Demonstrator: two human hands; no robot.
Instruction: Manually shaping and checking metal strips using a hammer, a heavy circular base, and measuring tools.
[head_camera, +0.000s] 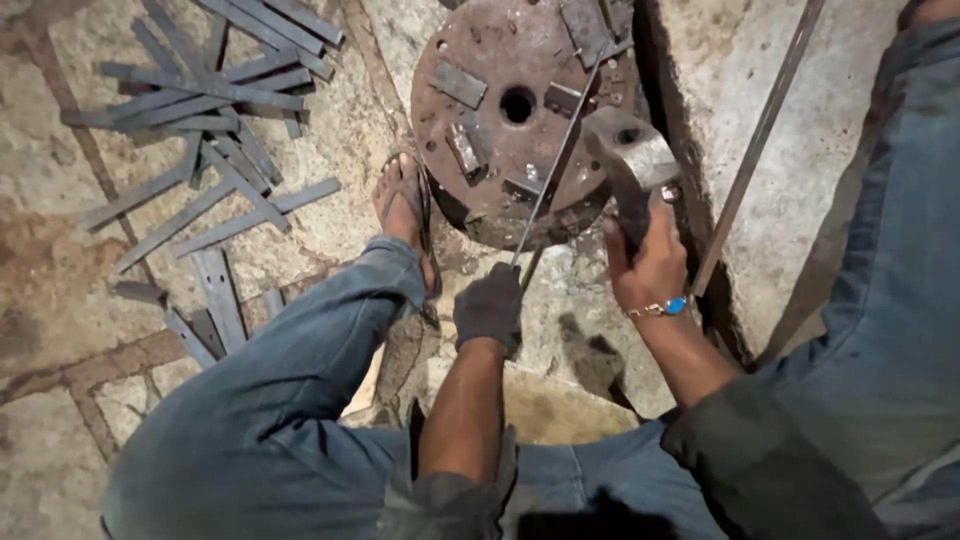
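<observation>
My left hand (488, 307), in a dark glove, grips the near end of a thin flat metal strip (560, 155) that slants up across a rusty round steel disc (520, 110). My right hand (650, 262), bare with a bracelet, is closed on the handle of a heavy hammer (630, 155). The hammer's grey head hovers over the disc's right edge, beside the strip. The disc has a centre hole and small welded blocks on its face.
A heap of cut flat metal strips (205, 120) lies on the stone floor at the left. My sandalled foot (405, 210) rests by the disc. A long metal bar (755, 150) leans along the concrete ledge at the right.
</observation>
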